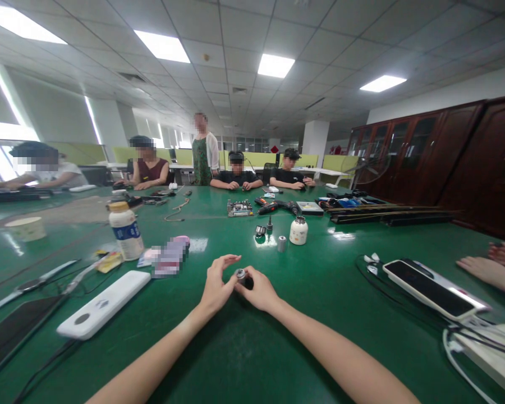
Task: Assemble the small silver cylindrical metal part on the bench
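Just above the green table, my right hand (260, 289) is closed round a small silver metal cylinder (240, 274) with a dark centre on top; its lower part is hidden by the fingers. My left hand (217, 284) is beside it, fingers stretched out and apart from the thumb. The left thumb tip lies close to or against the cylinder; which one I cannot tell. Farther off stand a similar silver cylinder (281, 243), a cream bottle without its lid (298, 231), a dark and silver cap-like part (260, 231) and a thin dark upright part (270, 223).
The green table (244, 359) carries a white power bank (104, 306) and a blue-labelled bottle (126, 231) at left. A phone (430, 287) with cables lies at right, near another person's hand (483, 268). A circuit board (239, 208) and a drill (292, 207) lie ahead. People sit opposite.
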